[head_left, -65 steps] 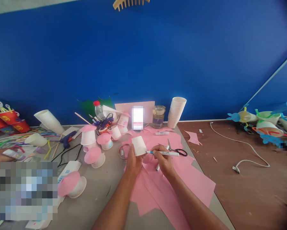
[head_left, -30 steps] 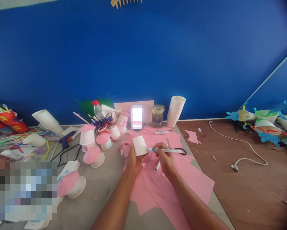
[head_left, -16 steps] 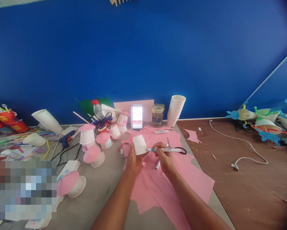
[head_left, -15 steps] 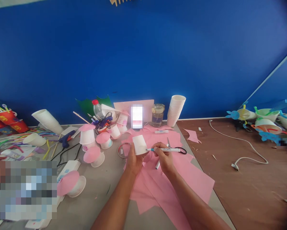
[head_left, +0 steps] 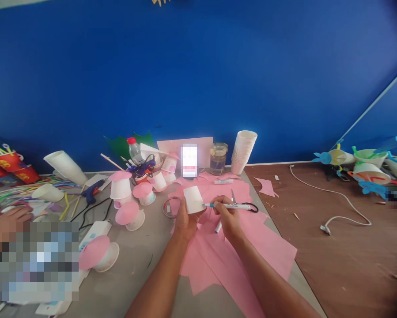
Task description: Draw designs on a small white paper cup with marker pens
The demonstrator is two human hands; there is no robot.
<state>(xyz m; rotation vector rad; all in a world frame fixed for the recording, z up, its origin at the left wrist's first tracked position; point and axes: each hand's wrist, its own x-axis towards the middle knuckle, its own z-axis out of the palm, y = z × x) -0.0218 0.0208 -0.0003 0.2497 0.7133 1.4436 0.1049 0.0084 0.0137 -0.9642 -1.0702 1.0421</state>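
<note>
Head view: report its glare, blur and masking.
In the head view, the upright screen glows white, its content pixelated; in the head view's lower left, coarse blocks mask things; at the head view's right, corners darken; mid head view, the white cup shows clearly, lettering on the marker is blurred.

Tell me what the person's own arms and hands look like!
The left hand and right hand wear no gloves. The left forearm and right forearm are bare too: no sleeve, watch or bracelet shows. I can't make out any rings.
</note>
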